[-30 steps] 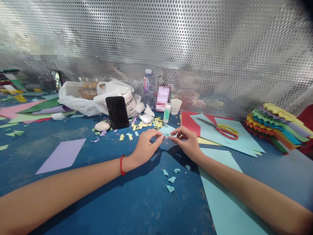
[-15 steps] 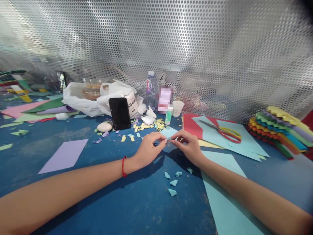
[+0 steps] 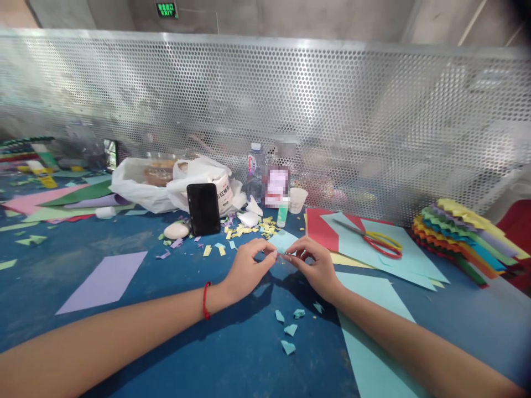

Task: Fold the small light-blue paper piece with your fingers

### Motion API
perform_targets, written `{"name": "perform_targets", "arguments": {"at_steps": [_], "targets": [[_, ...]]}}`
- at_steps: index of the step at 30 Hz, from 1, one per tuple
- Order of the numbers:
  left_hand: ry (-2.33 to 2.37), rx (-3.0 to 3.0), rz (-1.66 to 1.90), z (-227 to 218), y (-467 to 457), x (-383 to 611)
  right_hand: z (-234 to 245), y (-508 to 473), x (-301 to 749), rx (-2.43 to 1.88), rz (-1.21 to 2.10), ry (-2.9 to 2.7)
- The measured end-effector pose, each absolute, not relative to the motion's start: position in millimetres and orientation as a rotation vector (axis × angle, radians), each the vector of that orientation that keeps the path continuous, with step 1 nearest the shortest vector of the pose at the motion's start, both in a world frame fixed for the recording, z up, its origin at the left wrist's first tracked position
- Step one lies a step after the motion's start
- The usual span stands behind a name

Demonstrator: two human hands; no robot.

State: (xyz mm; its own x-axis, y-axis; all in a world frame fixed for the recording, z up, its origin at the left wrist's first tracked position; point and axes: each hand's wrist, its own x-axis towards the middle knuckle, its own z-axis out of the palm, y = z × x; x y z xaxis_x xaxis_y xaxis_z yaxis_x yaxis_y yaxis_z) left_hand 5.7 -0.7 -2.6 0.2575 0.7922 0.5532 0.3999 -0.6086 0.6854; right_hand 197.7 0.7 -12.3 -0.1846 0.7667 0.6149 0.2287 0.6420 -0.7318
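Note:
My left hand (image 3: pixel 248 270), with a red cord bracelet (image 3: pixel 206 300) on its wrist, is closed in a pinch above the blue table. My right hand (image 3: pixel 316 266) pinches too, its fingertips almost meeting the left ones. A small light blue paper (image 3: pixel 282 241) shows between and just behind the fingertips, which seem to grip its near edge. The fingers cover part of that edge. Nearer to me lie several small folded or torn light blue paper pieces (image 3: pixel 290 330). A large light blue sheet (image 3: pixel 373 331) lies under my right forearm.
Scissors (image 3: pixel 379 242) rest on red and blue sheets at right, beside a rainbow pleated paper stack (image 3: pixel 464 237). Behind my hands stand a glue stick (image 3: pixel 282 214), paper cup (image 3: pixel 297 200), bottle (image 3: pixel 255 174) and black phone-like slab (image 3: pixel 203 209). A purple sheet (image 3: pixel 103 282) lies left.
The view has tilted upward, so the panel's top edge and an exit sign now show. Both hands keep their pinch at nearly the same place on the table.

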Motion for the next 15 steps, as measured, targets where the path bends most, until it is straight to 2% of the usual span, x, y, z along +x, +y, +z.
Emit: {"name": "perform_targets", "arguments": {"at_steps": [15], "targets": [[1.097,2.121,1.283,-0.6,-3.2,4.9,-10.3,-1.2,195.6,-0.937,0.595,-1.626]]}}
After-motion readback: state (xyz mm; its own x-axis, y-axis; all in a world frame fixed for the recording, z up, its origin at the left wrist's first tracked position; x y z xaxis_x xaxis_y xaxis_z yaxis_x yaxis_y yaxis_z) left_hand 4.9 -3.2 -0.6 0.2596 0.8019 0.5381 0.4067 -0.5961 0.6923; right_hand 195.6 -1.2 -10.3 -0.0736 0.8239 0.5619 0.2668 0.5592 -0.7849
